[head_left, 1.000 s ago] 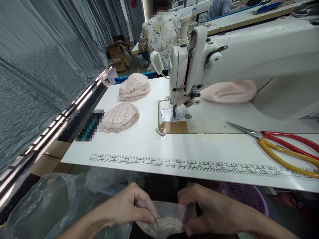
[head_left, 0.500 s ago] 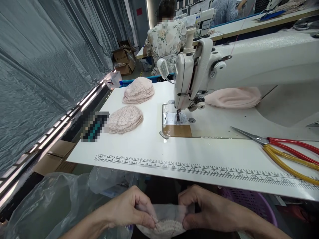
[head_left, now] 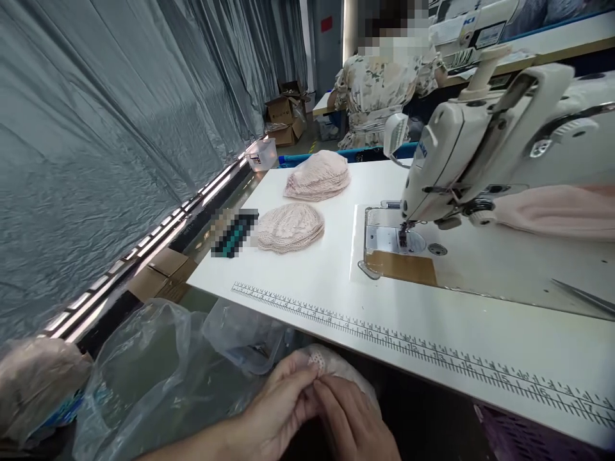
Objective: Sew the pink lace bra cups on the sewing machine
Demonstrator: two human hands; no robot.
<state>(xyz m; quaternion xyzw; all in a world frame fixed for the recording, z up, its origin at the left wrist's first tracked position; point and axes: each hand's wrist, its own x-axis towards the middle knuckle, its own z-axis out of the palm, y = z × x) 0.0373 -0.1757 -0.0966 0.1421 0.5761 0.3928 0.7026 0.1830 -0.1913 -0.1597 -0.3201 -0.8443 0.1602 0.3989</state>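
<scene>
Below the table's front edge, my left hand (head_left: 276, 410) and my right hand (head_left: 353, 422) are pressed together, both pinching a small pale pink lace piece (head_left: 321, 363) whose top peeks out above my fingers. The rest of the piece is hidden behind my hands. On the white table (head_left: 336, 288) lie two stacks of similar pink lace pieces, a near stack (head_left: 289, 227) and a far stack (head_left: 318, 175). To their right stands the white sewing machine (head_left: 480, 134) with its needle plate (head_left: 396, 242).
Clear plastic bags (head_left: 158, 365) bulge at my left below the table. Grey plastic sheeting (head_left: 96, 128) hangs along the left side. A printed ruler (head_left: 408, 349) runs along the table edge. Pink fabric (head_left: 557, 211) lies behind the machine. A person in a floral top (head_left: 384, 89) sits ahead, near cardboard boxes (head_left: 283, 121).
My view has swung left and the scissors have nearly left the frame. My hands have come closer together and moved the lace piece up and left, bunching it between my fingers.
</scene>
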